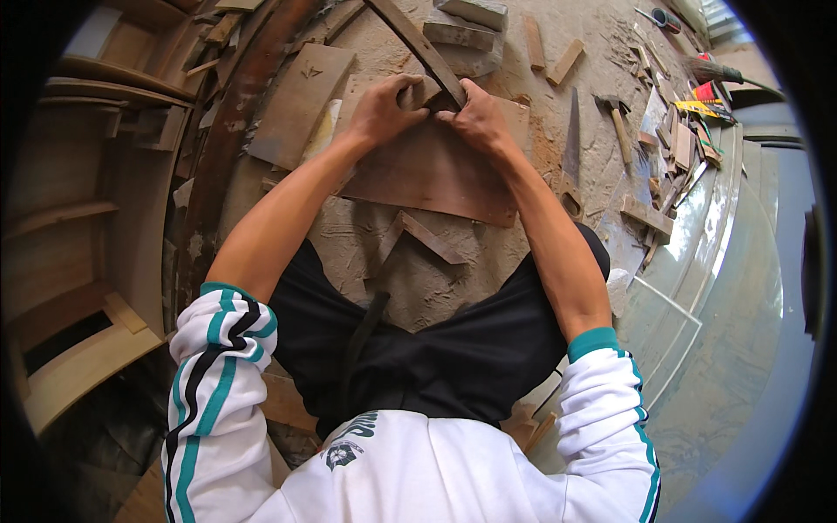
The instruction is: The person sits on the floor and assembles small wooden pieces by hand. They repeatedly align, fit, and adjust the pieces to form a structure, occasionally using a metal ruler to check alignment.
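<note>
The wooden stick [410,39] is at the far side of the brown board [436,179] and pokes out past it. It looks stiff, fairly light and not slippery, so it should be hard to break. Its near end looks like a good grip. The right hand [482,120] pinches that end. The left hand [384,109] has curled fingers; I can't tell what they pinch. Left of the board is a shelved cabinet [61,213]; I can't tell what's inside.
</note>
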A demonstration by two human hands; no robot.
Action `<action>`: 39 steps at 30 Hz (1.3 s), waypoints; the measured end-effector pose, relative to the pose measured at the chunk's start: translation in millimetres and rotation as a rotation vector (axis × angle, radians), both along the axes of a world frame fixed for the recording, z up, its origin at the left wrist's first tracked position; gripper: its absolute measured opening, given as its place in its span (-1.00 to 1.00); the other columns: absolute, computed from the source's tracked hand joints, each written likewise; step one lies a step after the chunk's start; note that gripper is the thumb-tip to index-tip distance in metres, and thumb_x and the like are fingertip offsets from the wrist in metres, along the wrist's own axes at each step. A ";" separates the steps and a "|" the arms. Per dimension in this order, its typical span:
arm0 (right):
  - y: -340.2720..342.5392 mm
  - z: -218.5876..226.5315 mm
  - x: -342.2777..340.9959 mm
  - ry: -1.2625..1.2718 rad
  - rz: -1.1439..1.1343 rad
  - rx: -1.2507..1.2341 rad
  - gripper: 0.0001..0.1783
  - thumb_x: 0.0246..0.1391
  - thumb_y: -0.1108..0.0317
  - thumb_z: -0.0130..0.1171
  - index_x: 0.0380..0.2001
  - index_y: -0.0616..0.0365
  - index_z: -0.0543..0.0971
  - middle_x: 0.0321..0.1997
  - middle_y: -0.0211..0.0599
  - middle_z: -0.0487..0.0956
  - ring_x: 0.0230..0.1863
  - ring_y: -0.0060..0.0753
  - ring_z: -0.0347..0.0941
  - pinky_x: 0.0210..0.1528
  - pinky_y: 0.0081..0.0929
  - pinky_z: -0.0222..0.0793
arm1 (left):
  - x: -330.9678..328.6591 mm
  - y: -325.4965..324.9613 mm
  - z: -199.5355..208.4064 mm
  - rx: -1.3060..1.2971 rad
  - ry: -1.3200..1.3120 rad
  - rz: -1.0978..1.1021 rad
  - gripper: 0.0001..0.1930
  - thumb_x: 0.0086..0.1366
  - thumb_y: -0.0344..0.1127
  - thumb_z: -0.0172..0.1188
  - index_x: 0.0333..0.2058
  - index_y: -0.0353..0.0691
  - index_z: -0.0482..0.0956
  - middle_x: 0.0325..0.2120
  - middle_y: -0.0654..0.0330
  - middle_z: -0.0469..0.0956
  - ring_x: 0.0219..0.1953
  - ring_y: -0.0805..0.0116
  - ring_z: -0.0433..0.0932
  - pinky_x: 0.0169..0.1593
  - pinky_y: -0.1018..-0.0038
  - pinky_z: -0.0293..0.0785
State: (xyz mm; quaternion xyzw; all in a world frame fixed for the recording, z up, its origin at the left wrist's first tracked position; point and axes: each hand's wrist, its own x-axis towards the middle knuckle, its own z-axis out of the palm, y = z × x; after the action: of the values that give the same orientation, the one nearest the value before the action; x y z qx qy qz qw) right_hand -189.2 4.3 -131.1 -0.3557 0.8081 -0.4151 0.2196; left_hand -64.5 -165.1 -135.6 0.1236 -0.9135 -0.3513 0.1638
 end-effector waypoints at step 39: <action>6.3 -2.7 -13.3 -0.175 -0.078 -0.002 -0.60 0.11 0.25 0.43 -0.05 0.24 0.62 -0.13 -0.35 0.73 -0.18 -0.62 0.58 -0.13 -0.56 0.49 | 4.8 5.6 -2.1 0.027 0.050 0.042 -0.37 0.03 -0.24 0.53 0.13 -0.19 0.61 0.03 -0.05 0.63 0.08 0.09 0.62 0.20 0.33 0.49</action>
State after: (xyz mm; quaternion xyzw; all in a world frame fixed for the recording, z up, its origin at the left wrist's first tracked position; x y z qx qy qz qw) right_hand -202.5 10.5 -133.8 -0.2866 0.7987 -0.4533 0.2727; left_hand -59.6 -159.5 -137.8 0.1363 -0.9014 -0.3631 0.1925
